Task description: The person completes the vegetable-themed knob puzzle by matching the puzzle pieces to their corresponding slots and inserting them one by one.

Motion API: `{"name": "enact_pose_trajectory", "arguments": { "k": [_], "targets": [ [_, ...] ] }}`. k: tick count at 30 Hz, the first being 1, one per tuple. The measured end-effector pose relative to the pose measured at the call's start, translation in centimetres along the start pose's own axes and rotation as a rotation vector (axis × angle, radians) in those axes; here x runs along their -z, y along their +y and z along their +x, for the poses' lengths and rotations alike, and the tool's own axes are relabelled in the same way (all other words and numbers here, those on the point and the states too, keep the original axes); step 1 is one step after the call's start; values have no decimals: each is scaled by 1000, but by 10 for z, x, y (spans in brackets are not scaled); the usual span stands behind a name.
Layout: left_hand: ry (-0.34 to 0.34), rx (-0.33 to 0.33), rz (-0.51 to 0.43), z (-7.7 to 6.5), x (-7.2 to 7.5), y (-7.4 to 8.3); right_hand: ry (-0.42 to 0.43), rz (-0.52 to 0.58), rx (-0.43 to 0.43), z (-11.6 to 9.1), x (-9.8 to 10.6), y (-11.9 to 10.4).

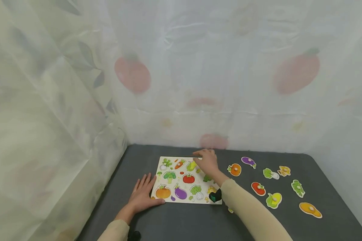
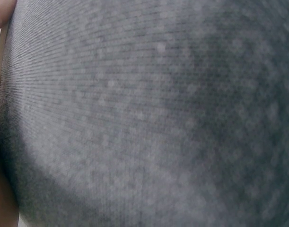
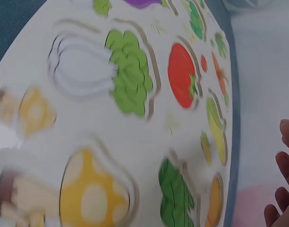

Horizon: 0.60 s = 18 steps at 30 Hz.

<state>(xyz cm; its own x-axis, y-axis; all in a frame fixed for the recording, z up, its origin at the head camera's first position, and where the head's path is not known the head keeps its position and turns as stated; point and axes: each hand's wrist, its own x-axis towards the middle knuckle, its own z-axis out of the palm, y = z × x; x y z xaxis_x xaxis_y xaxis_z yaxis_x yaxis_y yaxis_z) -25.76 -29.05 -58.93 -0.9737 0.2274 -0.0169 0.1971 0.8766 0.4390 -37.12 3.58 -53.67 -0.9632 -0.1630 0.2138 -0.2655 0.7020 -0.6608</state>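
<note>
A white vegetable puzzle board (image 3: pixel 149 142) lies flat, with a tomato picture (image 1: pixel 188 178), a purple eggplant picture (image 1: pixel 180 193) and several others on it. My left hand (image 1: pixel 141 194) rests at the board's lower left corner, fingers spread and thumb along its near edge. Over the far right corner hovers my right hand (image 1: pixel 207 162), its fingers loosely bent. In the right wrist view those fingers (image 3: pixel 287 168) show at the right edge, above the board's far side, with nothing seen between them. My right forearm hides part of the board's right side.
Loose knobbed pieces lie to the right on the dark table (image 1: pixel 181 221), among them a pumpkin (image 1: pixel 235 170), an eggplant (image 1: pixel 248 161), a tomato (image 1: pixel 257 189) and a cabbage (image 1: pixel 270 174). Another piece (image 1: pixel 230 210) is partly behind the right sleeve. A pale curtain (image 1: pixel 199 67) hangs behind.
</note>
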Motion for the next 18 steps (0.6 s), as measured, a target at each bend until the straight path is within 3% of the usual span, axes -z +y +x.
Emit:
{"name": "enact_pose_trajectory", "arguments": {
  "k": [12,18],
  "targets": [
    [9,-7,-1,-2,1,2,2,51,-3,-17,31,21],
    [20,-17,-13,-1,0,-1,10,35,37,-27,46,27]
  ]
}}
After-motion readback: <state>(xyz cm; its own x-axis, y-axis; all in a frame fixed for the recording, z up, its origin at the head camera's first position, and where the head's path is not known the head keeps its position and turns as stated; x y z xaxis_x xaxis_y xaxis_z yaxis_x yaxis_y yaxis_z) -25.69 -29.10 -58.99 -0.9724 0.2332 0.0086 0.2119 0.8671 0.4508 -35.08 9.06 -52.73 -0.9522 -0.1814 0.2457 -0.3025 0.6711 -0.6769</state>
